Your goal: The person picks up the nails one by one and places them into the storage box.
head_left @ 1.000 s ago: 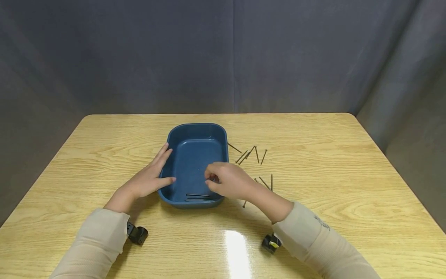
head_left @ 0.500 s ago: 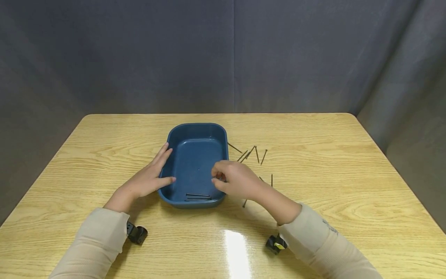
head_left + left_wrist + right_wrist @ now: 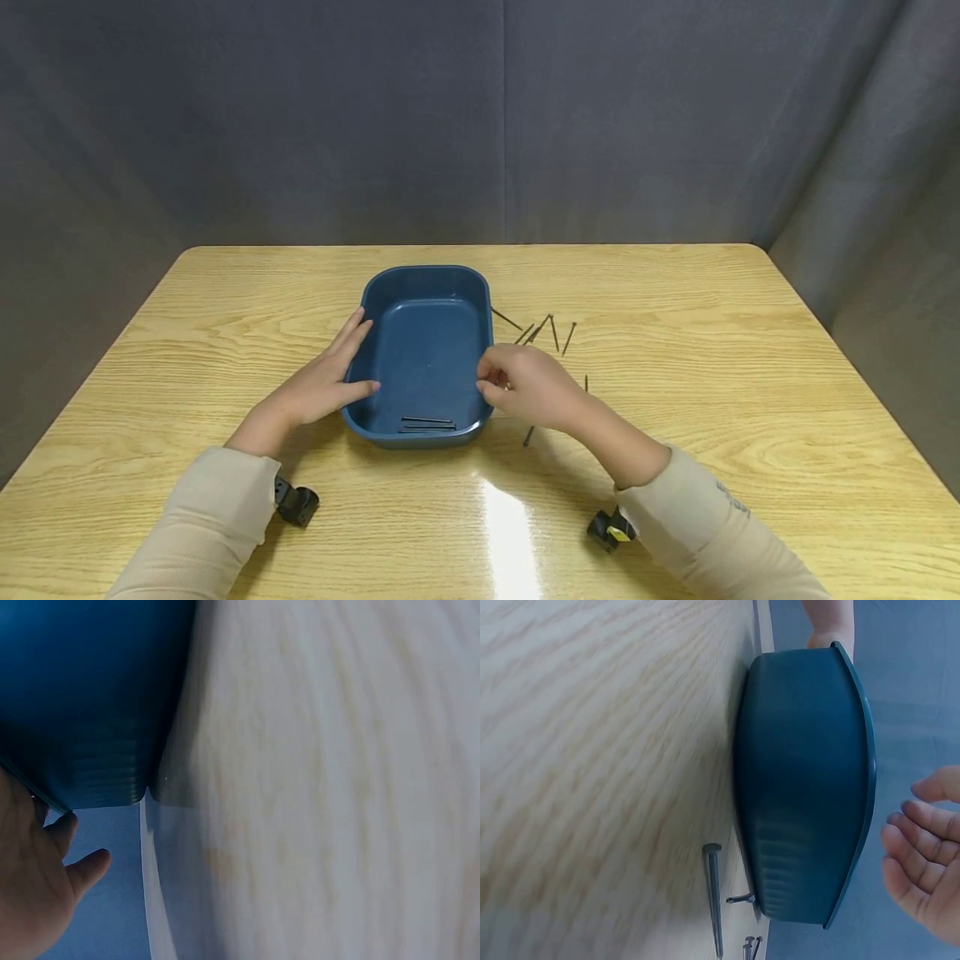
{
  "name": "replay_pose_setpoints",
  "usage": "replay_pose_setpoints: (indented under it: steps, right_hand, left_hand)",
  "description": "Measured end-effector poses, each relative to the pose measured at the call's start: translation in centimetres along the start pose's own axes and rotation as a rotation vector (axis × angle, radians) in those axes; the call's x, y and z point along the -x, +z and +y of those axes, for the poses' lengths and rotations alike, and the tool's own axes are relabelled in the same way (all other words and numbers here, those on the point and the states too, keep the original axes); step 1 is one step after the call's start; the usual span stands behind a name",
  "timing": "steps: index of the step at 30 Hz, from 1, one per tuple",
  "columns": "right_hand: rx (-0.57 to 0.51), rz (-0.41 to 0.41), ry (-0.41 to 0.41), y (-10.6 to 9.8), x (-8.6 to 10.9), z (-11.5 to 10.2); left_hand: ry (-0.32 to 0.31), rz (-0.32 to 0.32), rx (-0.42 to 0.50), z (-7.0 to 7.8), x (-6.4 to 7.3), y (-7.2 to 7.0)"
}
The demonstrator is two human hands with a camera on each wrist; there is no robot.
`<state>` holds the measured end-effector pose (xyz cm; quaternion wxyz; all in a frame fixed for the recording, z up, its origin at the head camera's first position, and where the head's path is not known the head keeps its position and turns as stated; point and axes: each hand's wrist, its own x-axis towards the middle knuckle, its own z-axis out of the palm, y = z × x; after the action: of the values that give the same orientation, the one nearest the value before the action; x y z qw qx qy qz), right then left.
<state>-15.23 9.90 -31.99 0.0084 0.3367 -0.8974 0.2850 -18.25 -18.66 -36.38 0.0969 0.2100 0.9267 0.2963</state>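
Filling the tray (image 3: 427, 342) seemed under way, left hand (image 3: 321, 383) spread against it, right hand (image 3: 531, 390) relaxed, apparently empty, needing another nail (image 3: 715, 896).

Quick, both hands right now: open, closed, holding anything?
Left hand: open, straight fingers against the bin, thumb over its rim.
Right hand: open, fingers loosely curled, by the bin's right rim; nothing visible in it.

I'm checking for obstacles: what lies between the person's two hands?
The head view shows the blue tub between the left hand and the right hand, bare inside along that stretch; nails lie at its near end.
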Motion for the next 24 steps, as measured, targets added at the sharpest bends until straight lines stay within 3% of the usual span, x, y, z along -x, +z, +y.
replay_pose_setpoints:
  steps: [24]
  right_hand:
    - [-0.022,0.045,0.048,-0.5,1.4,1.4]
  left_hand:
    - [0.004,0.001,-0.016,-0.2,-0.1,0.1]
